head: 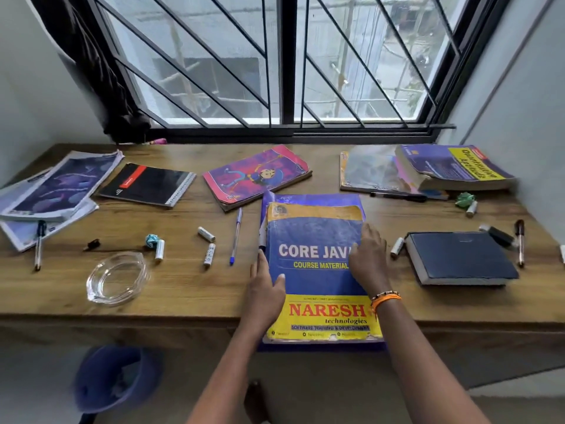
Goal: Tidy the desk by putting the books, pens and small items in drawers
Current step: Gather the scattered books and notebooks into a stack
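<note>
A: Item one, Core Java book (318,270)?
B: Flat on the wooden desk (183,289), its near end overhanging the front edge. Left hand (266,289) grips its left edge, thumb on the cover, fingers along the side. Right hand (368,258) lies spread, palm down, on the cover's right part; nothing pinched.
A: Left of the grip?
B: Blue pen (235,237) just beside; two batteries (208,244) next; then a glass ashtray (117,278), well apart.
A: Right of it?
B: A battery (396,247), then a dark hardcover book (461,258) touching it.
A: Beyond?
B: Pink cartoon notebook (256,175), black spiral notebook (149,185), Quantitative Aptitude book (452,166).
</note>
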